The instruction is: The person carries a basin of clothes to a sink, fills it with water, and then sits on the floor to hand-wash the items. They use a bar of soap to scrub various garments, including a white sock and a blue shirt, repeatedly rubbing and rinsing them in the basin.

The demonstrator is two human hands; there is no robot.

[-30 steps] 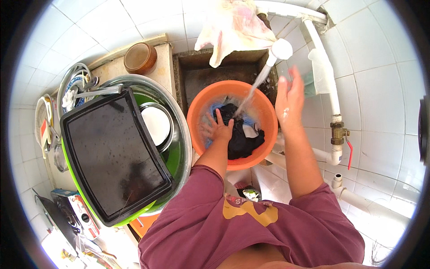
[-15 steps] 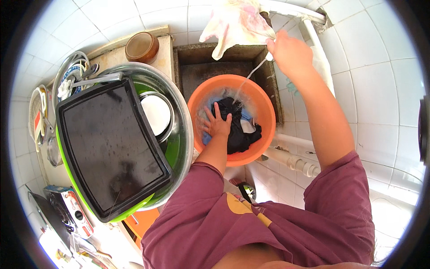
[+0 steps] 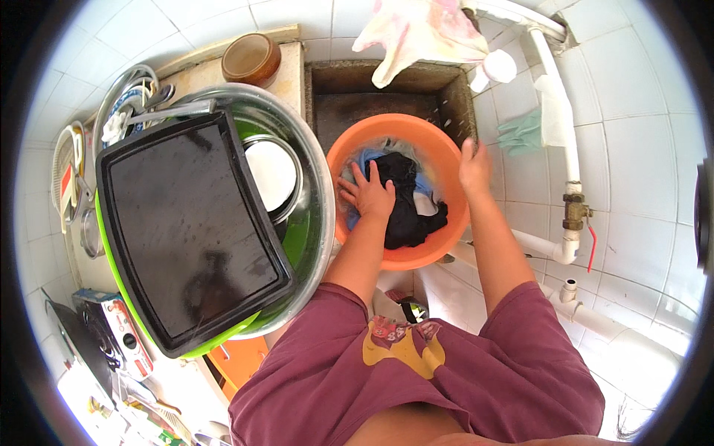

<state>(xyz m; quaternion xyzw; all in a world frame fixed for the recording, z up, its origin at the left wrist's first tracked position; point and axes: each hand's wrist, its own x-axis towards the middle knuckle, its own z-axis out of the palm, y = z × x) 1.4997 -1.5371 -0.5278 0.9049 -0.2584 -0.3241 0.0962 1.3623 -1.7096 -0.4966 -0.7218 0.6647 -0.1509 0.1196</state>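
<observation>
White-tiled floor (image 3: pixel 639 111) and, at 12 o'clock, a sunken dark drain pit (image 3: pixel 357 104) in it. An orange basin (image 3: pixel 439 160) stands at the pit's front edge, near the centre. At 9 o'clock a large steel bowl (image 3: pixel 316 171) stands just beside the basin, bearing a black tray (image 3: pixel 186 230). At 11 o'clock, on a pale stone ledge (image 3: pixel 286 74), sits a round brown lidded jar (image 3: pixel 251 58). At 3 o'clock white pipes (image 3: pixel 595 316) run along the tiles.
</observation>
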